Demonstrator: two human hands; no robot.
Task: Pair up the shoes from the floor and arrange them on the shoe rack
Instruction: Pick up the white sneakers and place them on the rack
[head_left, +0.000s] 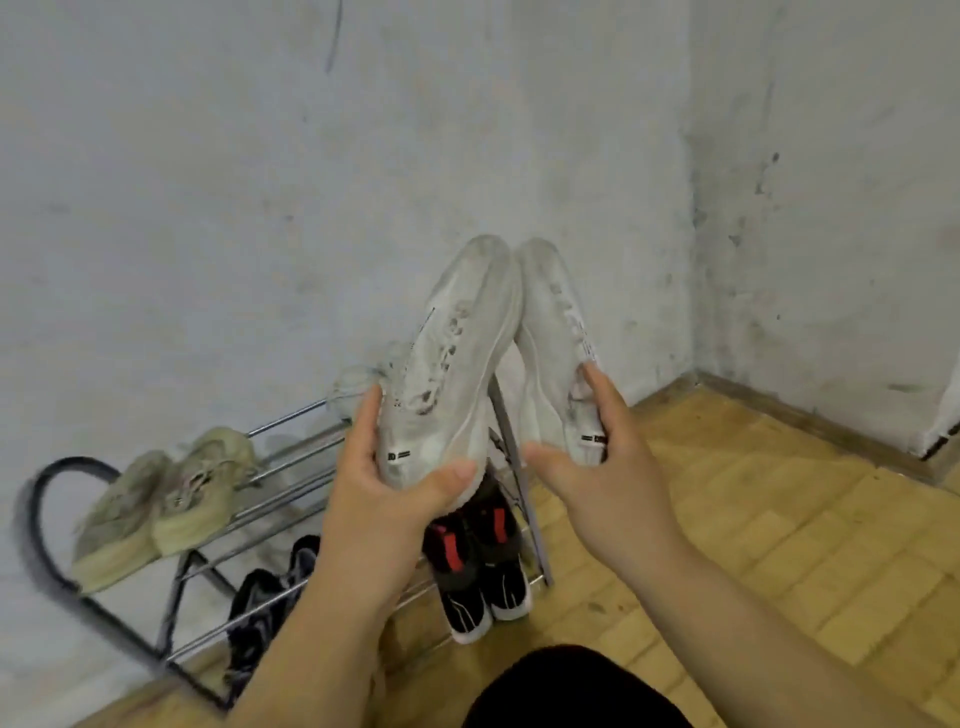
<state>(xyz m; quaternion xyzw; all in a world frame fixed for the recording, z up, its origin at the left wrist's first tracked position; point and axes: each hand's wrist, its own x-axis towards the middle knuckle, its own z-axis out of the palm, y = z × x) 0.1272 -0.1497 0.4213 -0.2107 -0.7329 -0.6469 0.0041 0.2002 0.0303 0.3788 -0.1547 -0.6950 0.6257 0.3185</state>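
While each hand holds one shoe by its heel, the two white shoes stand up in the air over the right end of the shoe rack (525, 499). The left hand (395, 483) curls round the heel of the left white shoe (457, 353), thumb under it. The right hand (608, 467) grips the heel of the right white shoe (553, 332), fingers along its outer side. Both long shoes point up and away at the wall (260, 208), and they lean in so the toes touch. They are soft cloth, dirty white, with laces outward and soles turned toward each other. Both bare arms reach forward. The rack is thin shiny metal bars. A tan pair (156, 504) sits on top, and a black and red pair (478, 561) sits lower down. The floor (727, 519) is yellow wood blocks.
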